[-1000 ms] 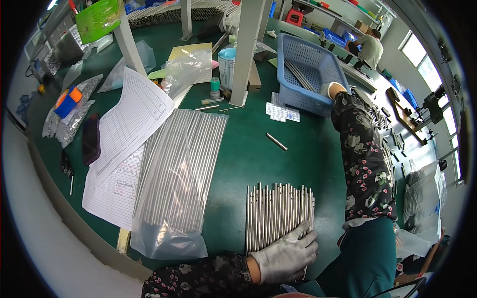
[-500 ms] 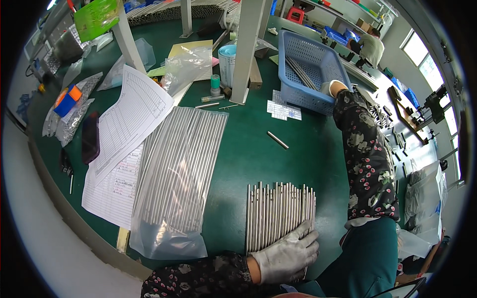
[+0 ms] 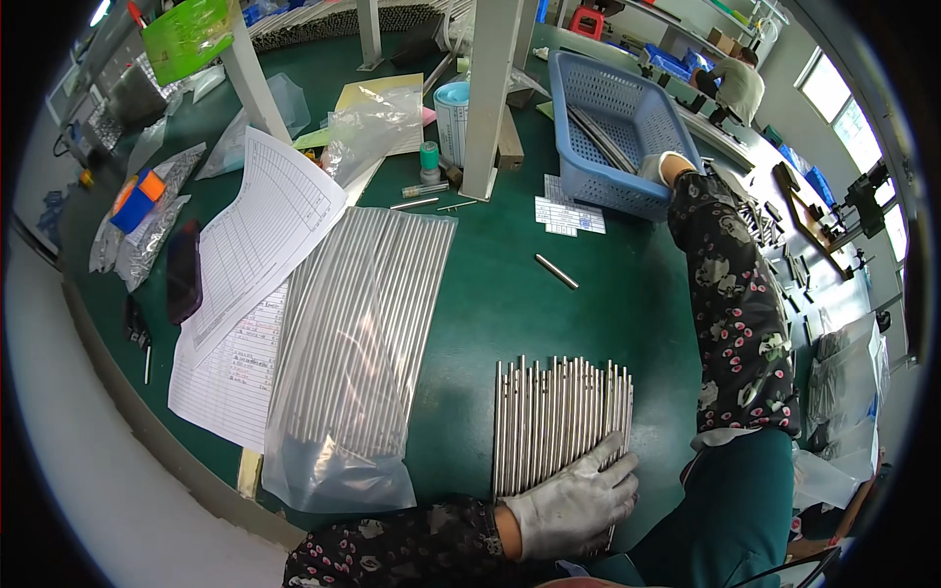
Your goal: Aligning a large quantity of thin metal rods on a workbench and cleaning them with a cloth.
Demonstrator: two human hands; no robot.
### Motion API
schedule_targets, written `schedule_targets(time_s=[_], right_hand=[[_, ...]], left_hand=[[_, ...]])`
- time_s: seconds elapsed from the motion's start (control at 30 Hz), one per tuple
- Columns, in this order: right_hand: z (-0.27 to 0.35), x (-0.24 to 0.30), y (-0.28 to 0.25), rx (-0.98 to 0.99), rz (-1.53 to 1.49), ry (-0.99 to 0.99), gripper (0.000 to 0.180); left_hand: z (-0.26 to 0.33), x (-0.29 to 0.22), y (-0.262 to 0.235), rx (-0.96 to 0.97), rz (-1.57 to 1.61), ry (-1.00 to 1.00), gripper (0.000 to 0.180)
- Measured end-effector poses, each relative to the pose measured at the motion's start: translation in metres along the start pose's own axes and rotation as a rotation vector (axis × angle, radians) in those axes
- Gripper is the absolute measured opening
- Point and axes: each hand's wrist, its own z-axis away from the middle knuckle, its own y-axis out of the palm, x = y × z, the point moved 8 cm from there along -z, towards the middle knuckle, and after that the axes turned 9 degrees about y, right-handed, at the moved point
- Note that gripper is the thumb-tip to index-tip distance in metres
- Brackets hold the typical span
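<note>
My left hand [image 3: 573, 500], in a pale grey glove, lies with fingers stretched over the lower right part of a row of metal rods [image 3: 549, 416]. These rods lie side by side on the green table, their far ends uneven. My right arm reaches far forward to a blue perforated plastic basket [image 3: 627, 196]. Inside its near right side is my gloved right hand [image 3: 659, 167], with the fingers too hidden and small to read. A few long metal rods [image 3: 600, 139] lean in the basket, left of that hand.
Left of the row lies a clear plastic bag of long rods [image 3: 358, 333], beside printed sheets [image 3: 260, 235] and a dark phone [image 3: 183, 272]. One short rod [image 3: 557, 271] lies mid-table. A grey post [image 3: 487, 108] stands beyond. Another person [image 3: 737, 86] sits far right.
The whole view has shifted slightly, with things on the table appearing a little further right. My left hand stays on the rods and my right hand stays in the basket.
</note>
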Motion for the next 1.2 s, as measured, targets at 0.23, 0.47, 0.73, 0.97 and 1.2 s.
schedule_targets(time_s=[0.23,0.47,0.73,0.97,1.2], right_hand=[[0.002,0.004,0.001,0.043,0.033,-0.017,0.046],[0.050,0.026,-0.024,0.014,-0.002,0.017,0.040],[0.104,0.002,-0.072,-0.120,-0.378,-0.027,0.031],[0.285,-0.067,-0.050,-0.135,-1.261,-0.028,0.014],[0.473,-0.062,0.113,0.259,-1.718,0.225,0.019]], left_hand=[[-0.001,0.006,0.002,-0.025,0.016,-0.010,0.044],[-0.003,0.006,-0.006,0.029,-0.020,-0.011,0.047],[0.002,-0.001,0.002,0.020,-0.098,-0.029,0.051],[-0.002,0.018,0.031,0.246,-0.487,-0.087,0.077],[0.001,0.014,-0.002,-0.008,-0.374,-0.046,0.049]])
